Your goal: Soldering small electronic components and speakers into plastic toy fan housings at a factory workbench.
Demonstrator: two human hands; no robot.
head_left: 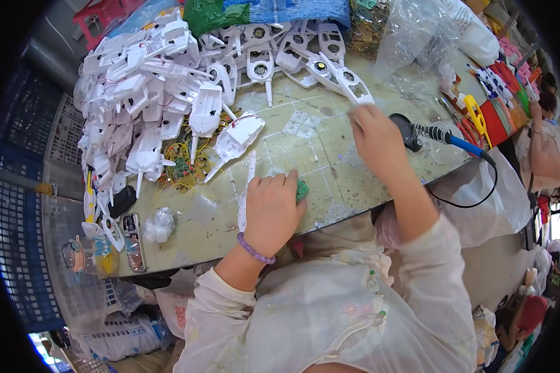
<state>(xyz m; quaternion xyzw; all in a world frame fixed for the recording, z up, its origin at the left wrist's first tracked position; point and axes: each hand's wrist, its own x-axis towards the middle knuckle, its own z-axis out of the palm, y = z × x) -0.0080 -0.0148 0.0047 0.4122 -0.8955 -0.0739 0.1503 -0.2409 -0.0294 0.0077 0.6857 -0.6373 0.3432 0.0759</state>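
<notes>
My left hand (272, 208), with a purple bead bracelet at the wrist, is closed low over the table. A green circuit board (302, 190) sticks out between its thumb and index finger. A long white plastic strip (243, 211) lies beside and partly under that hand. Farther right, my right hand (379, 140) is closed at the near end of a white plastic shell (353, 86) with a round speaker in it. Its fingertips are partly hidden. Similar shells with round speakers (259, 62) lie at the back.
White plastic housings (149, 93) with thin wires pile up at the left; two housings (238, 137) lie nearer the middle. A blue soldering iron (460, 144) rests in a black stand (406, 130) at right. A phone (133, 241) and clear plastic ball (160, 225) lie front left.
</notes>
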